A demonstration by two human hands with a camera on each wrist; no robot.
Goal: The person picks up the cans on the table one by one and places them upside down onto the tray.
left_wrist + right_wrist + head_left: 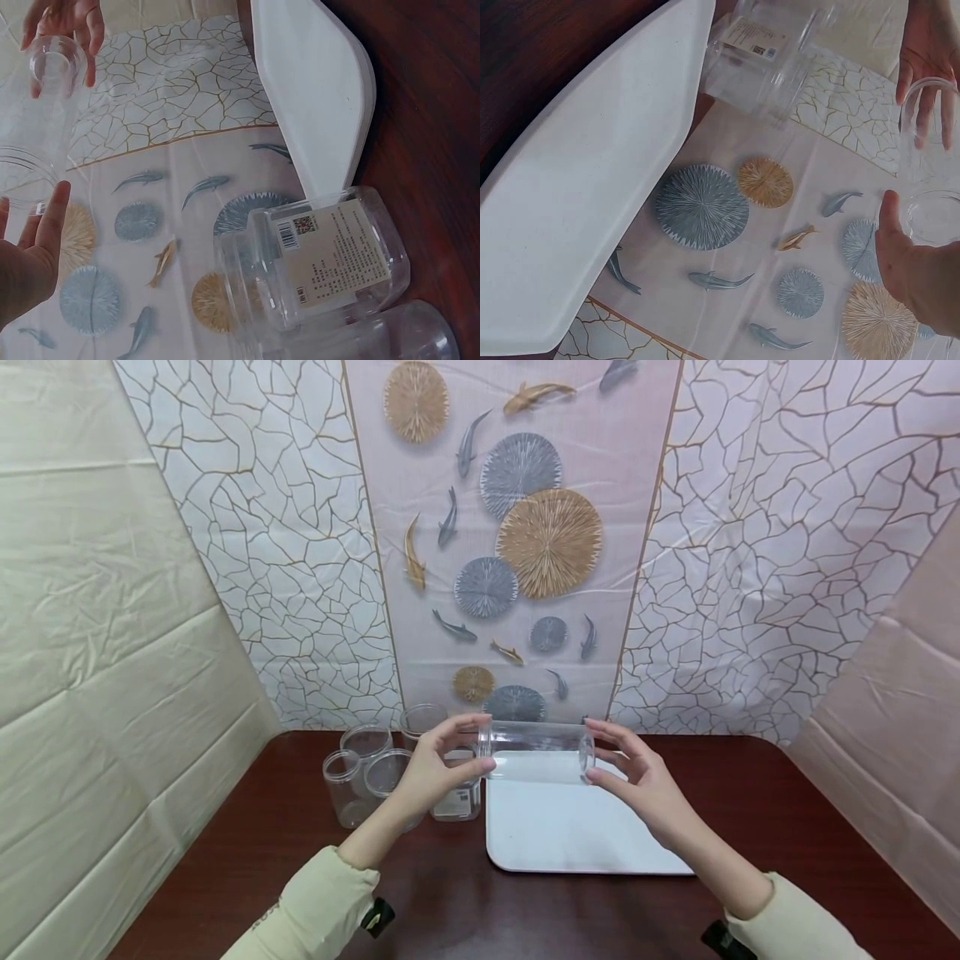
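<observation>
A clear, empty cylindrical jar [536, 739] lies sideways in the air, held between both hands over the back part of a white tray [570, 839]. My left hand [431, 764] grips its threaded mouth end, thumb below and fingers above. At the other end, my right hand [643, 779] pinches the smooth base between thumb and fingers. In the left wrist view the jar [45, 112] shows its ridged rim close to the left fingers. The right wrist view shows the jar's round base [934, 217] by the right hand [922, 274].
Several clear open jars [348, 797] stand together on the dark red-brown table [450, 893], left of the tray. A squarish jar with a printed label [337, 255] stands beside the tray's left edge. Behind the table hangs a patterned cloth [517, 635].
</observation>
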